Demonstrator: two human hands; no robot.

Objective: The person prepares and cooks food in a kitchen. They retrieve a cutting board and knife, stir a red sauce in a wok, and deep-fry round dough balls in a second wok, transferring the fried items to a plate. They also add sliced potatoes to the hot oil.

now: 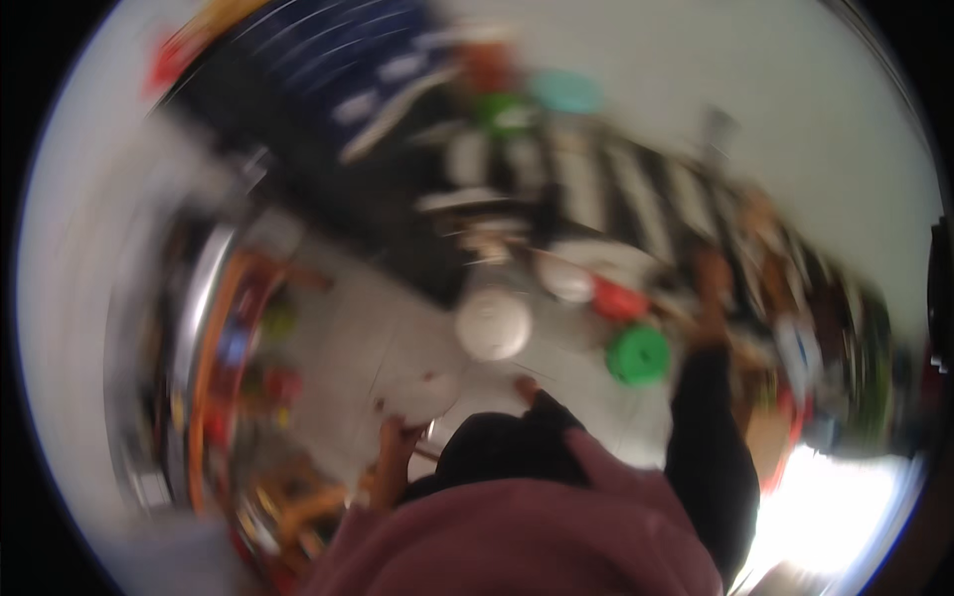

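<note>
Motion smears the whole head view. My left hand (399, 435) is low, left of my dark-clad leg, its fingers closed at the edge of a pale round dish-like thing (425, 397); its exact kind is too blurred to tell. My right hand (710, 283) reaches out on a dark-sleeved arm toward the striped surface on the right. Blur hides its fingers and whatever they may touch. Left of that hand are a red container (618, 298) and a round green thing (638, 355). A white round-topped container (494, 326) stands ahead of my legs.
An orange-edged rack (221, 348) with colourful items stands at the left. Ahead, a dark surface (338, 214) runs beside a black-and-white striped one (636, 189). Another white round thing (568, 281) is near the red container. A teal oval (566, 91) shows against the wall.
</note>
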